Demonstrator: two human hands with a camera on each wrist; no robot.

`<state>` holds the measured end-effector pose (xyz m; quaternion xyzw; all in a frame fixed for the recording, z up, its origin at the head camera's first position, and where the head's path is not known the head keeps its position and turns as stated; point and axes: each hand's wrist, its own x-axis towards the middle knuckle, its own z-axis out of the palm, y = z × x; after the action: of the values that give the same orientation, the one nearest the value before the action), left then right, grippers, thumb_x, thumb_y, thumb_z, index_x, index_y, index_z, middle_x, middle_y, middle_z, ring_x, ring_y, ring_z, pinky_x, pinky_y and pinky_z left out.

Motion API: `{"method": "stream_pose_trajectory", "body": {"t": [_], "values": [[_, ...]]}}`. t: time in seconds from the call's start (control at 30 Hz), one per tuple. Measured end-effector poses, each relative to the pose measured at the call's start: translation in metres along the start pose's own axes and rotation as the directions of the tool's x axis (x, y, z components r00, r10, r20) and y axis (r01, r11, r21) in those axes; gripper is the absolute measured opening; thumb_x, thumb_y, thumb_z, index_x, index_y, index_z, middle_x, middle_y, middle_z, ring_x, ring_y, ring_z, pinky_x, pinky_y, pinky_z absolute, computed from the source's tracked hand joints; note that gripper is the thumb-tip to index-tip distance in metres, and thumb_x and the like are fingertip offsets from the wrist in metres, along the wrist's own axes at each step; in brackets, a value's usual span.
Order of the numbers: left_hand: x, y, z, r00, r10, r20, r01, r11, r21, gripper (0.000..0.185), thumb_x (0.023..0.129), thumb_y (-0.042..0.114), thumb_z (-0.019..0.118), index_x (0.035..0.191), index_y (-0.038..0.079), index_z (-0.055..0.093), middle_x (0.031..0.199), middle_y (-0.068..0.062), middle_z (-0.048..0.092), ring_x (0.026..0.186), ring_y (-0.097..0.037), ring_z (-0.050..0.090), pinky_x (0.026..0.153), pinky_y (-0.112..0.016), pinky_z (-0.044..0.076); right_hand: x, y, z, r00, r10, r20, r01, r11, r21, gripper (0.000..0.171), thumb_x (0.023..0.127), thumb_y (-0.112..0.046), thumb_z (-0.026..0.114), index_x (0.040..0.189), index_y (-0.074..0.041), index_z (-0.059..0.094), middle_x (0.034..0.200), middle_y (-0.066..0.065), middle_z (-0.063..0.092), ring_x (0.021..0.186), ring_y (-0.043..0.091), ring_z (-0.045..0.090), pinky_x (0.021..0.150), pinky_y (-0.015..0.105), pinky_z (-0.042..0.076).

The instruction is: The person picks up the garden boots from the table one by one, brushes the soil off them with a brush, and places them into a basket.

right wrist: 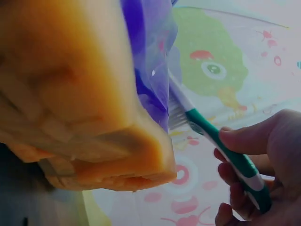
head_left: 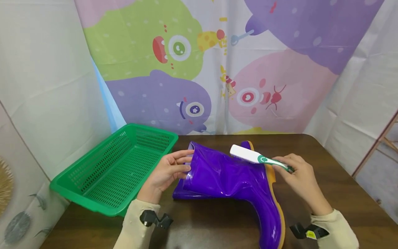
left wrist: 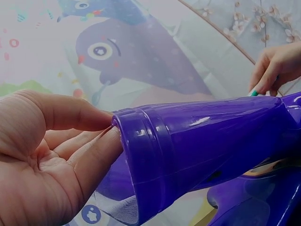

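sleeves: cream, long | wrists: black camera clips | right clip: yellow tag

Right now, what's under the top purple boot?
A second purple boot lies beneath the top purple boot on the table; only its shaft edge and toe show, the rest is covered.

glossy purple boot, perforated plastic basket, polished wooden table

A glossy purple rubber boot with an orange sole lies on its side; a white-and-green brush rests bristles-down against it.
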<state>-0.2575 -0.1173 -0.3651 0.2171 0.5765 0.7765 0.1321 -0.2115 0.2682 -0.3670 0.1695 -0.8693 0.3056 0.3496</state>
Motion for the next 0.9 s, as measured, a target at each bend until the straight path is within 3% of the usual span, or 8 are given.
{"method": "stream_pose_trajectory", "body": {"t": [0.1,0.23,0.4,0.63,0.9], "values": [[0.000,-0.001,0.000,1.000,-0.002,0.007,0.002,1.000,0.000,0.048,0.089,-0.015,0.055,0.137,-0.005,0.055,0.104,0.001,0.073,0.078,-0.010,0.069,0.063,-0.025,0.057,0.006,0.002,0.002,0.999,0.012,0.053,-0.012,1.000,-0.005,0.021,0.075,0.001,0.084,0.093,-0.005,0.078,0.075,-0.004,0.057,0.069,0.006,0.042,0.057,0.020,0.034],[0.000,-0.001,-0.001,1.000,-0.001,0.007,0.001,1.000,0.005,0.049,0.089,-0.015,0.055,0.137,-0.007,0.053,0.104,0.001,0.072,0.079,-0.010,0.069,0.063,-0.025,0.057,0.011,0.004,-0.001,0.989,0.086,0.120,-0.086,0.996,0.001,0.018,0.076,-0.002,0.084,0.093,-0.004,0.079,0.069,-0.006,0.048,0.063,0.006,0.041,0.055,0.023,0.034],[0.001,-0.002,-0.003,1.000,-0.002,-0.002,0.002,1.000,0.002,0.049,0.089,-0.015,0.055,0.137,-0.007,0.053,0.105,0.000,0.072,0.079,-0.012,0.070,0.063,-0.025,0.058,0.021,0.006,-0.009,0.963,0.188,0.192,-0.186,0.982,-0.032,0.019,0.079,-0.010,0.082,0.097,-0.003,0.079,0.069,-0.005,0.052,0.065,0.009,0.043,0.057,0.027,0.036],[0.001,-0.001,-0.002,1.000,-0.004,-0.004,0.004,1.000,-0.001,0.049,0.089,-0.015,0.055,0.137,-0.008,0.053,0.104,0.000,0.072,0.076,-0.011,0.069,0.063,-0.026,0.058,0.028,0.013,-0.014,0.957,0.217,0.192,-0.206,0.975,-0.078,0.018,0.079,-0.012,0.082,0.096,-0.005,0.079,0.072,-0.003,0.059,0.066,0.009,0.045,0.057,0.027,0.037],[0.000,0.001,-0.001,1.000,-0.005,-0.015,0.005,1.000,0.021,0.051,0.089,-0.015,0.056,0.139,-0.011,0.048,0.104,0.001,0.072,0.076,-0.011,0.069,0.062,-0.025,0.057,0.027,0.028,-0.023,0.954,0.215,0.209,-0.206,0.976,-0.065,0.019,0.082,-0.012,0.080,0.098,-0.003,0.079,0.076,-0.002,0.063,0.067,0.008,0.046,0.058,0.027,0.038]]}}
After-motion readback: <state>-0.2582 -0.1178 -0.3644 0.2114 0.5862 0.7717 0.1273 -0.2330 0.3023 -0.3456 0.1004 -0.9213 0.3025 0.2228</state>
